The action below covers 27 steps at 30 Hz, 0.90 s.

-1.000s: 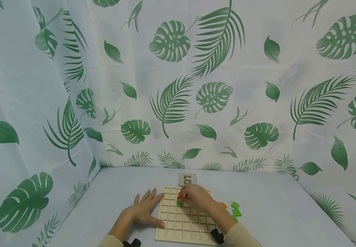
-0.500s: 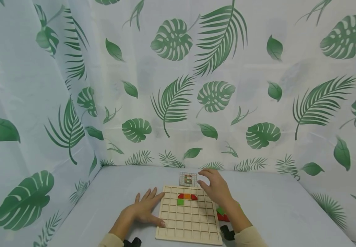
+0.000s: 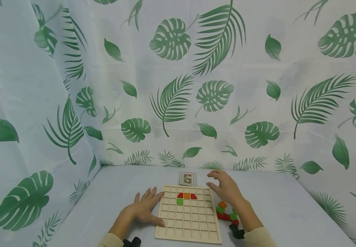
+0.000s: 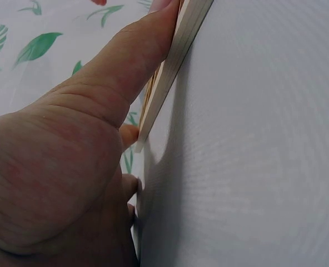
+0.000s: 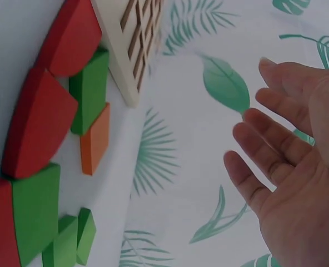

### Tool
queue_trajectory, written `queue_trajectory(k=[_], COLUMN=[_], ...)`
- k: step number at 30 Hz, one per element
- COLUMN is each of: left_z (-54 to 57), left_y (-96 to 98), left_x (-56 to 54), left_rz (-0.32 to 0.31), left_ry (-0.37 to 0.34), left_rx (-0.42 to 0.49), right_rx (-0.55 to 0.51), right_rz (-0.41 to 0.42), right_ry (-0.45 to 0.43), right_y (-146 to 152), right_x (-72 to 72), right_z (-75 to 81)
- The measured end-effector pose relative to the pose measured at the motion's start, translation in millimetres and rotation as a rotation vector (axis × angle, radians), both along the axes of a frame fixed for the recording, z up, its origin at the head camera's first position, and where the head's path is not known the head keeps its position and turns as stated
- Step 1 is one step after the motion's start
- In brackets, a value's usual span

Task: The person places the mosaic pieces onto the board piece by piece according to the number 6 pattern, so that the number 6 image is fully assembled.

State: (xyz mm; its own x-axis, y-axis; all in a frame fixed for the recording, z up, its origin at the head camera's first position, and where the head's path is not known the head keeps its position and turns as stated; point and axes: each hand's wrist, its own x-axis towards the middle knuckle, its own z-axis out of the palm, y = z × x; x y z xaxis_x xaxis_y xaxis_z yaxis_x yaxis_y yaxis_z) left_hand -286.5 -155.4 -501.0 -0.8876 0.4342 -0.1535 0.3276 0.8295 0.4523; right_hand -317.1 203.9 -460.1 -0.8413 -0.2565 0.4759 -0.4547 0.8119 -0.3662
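A wooden grid board [image 3: 188, 223] lies flat on the table. Near its top sit a red rounded tile [image 3: 180, 195], an orange square tile [image 3: 187, 195] and a second red rounded tile [image 3: 193, 196] in a row, with a green square tile [image 3: 180, 201] under the left one. My left hand [image 3: 144, 208] rests with spread fingers along the board's left side, its thumb [image 4: 136, 50] over the edge. Past the board's upper right corner, my right hand [image 3: 226, 189] is raised, holding nothing, fingers apart in the right wrist view.
Behind the board lies a small card [image 3: 187, 178] printed with a coloured grid pattern. Loose tiles lie right of the board: a red rounded one [image 5: 42, 122], a green one [image 5: 89, 92], an orange one [image 5: 95, 139] and others. A leaf-print curtain [image 3: 178, 103] hangs behind the table.
My right hand has let go of a red tile, now on the board, and moved up and right off the board. The left hand has stayed in place.
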Motion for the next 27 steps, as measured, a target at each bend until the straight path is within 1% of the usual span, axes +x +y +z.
queue_trajectory(k=[5,13,22,27], left_z=[-0.5,-1.0,-2.3,-3.0], left_y=[-0.6,-0.2,-0.1,-0.9], left_x=[-1.0,-1.6,-2.4,-2.4], left_rz=[0.003,0.006,0.015,0.009], left_ry=[0.008,0.006,0.0,0.001], left_rx=[-0.004,-0.011,-0.007,0.001], right_rx=[-0.01,-0.008,-0.028,-0.037], right_rz=[0.019,-0.011,-0.011,-0.009], right_ry=[-0.046,-0.12,-0.246,-0.325], right_y=[9,20,25,27], right_x=[3.1,2.1,4.3,3.5], right_z=[5.7,7.6,9.3,5.6])
